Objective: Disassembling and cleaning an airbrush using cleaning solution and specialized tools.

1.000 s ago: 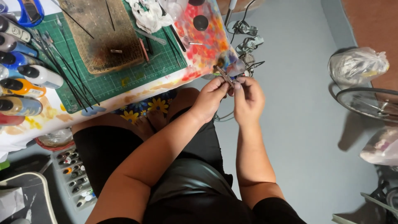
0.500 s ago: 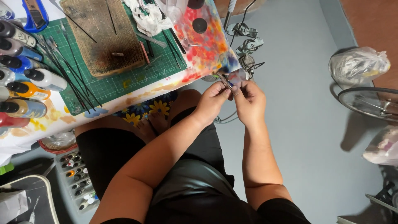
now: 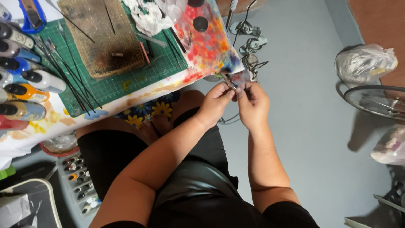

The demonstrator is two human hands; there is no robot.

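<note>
**Materials and finishes at the table**

The green cutting mat point(image 3: 122, 80) looks matt and rubbery. On it lies a scorched, rough fibrous block point(image 3: 101, 36). Paint bottles point(image 3: 25, 84) at the table's left edge are glossy plastic. A crumpled white cloth point(image 3: 147, 19) looks soft.

My left hand point(image 3: 215, 103) and right hand point(image 3: 252, 103) meet just off the table point(image 3: 139, 90) corner, fingers point(image 3: 230, 93) pinching a small thin metal piece point(image 3: 230, 82) (too small to identify).
</note>
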